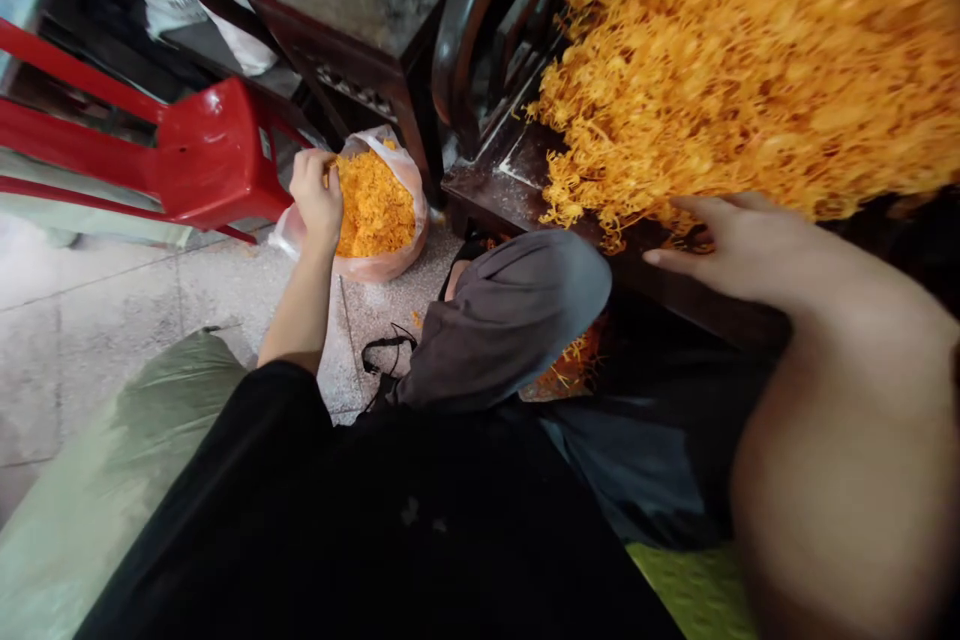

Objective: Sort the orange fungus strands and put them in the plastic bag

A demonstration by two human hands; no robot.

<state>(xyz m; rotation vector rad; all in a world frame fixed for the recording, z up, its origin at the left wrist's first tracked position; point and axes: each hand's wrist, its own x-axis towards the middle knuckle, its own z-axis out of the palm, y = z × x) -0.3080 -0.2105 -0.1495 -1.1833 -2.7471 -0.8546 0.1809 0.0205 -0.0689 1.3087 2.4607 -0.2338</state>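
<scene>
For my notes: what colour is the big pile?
The pile is orange, clearest in the head view.

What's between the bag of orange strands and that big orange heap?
In the head view, mainly the dark wooden corner lies between the plastic bag and the orange heap.

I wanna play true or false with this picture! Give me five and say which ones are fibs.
1. The left hand is at the bag's edge. True.
2. The chair is blue. False: the chair is red.
3. Orange strands are in the bag. True.
4. The right hand is on the chair. False: the right hand is by the big orange pile.
5. The bag stands on the floor. True.
</scene>
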